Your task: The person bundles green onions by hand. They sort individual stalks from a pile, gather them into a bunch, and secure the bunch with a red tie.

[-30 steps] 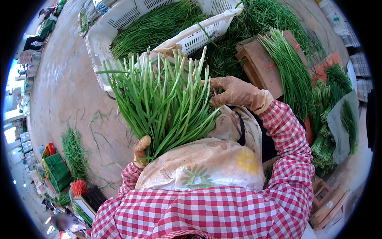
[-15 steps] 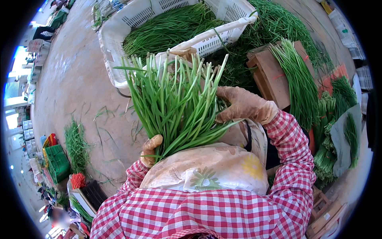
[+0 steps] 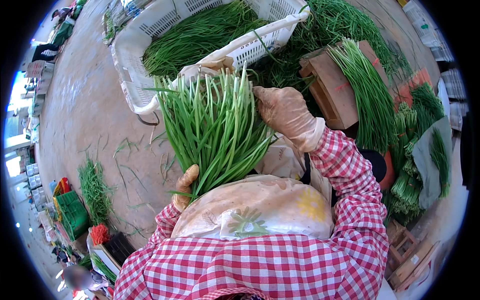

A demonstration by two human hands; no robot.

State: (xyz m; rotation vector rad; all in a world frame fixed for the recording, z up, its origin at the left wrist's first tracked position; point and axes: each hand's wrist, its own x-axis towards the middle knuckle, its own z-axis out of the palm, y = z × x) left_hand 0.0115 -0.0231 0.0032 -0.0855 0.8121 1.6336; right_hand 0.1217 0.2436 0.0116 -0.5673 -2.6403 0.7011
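Observation:
A loose, fanned bunch of green chives [image 3: 212,127] lies across my lap, its pale cut ends pointing away from me. My left hand [image 3: 186,186], in a tan stained glove, is closed round the leafy lower left side of the bunch, its thumb showing and its other fingers hidden behind the leaves. My right hand [image 3: 289,114], gloved likewise, is at the upper right edge of the bunch. Its fingers are drawn together in a pinch at the pale stem ends. A stained patterned apron [image 3: 260,205] covers my lap beneath the leaves.
A white slatted crate [image 3: 131,75] holding more chives stands ahead. Right of it are a loose heap of greens [image 3: 345,22] and a brown wooden stool [image 3: 330,95] bearing a tied bunch [image 3: 367,95]. Several tied bundles [image 3: 407,185] lie farther right. A green basket [image 3: 72,212] stands left.
My right hand has moved left and slightly away from me, and its spread fingers have closed at the stem ends. The bunch is narrower on its right side. My left hand keeps its grip.

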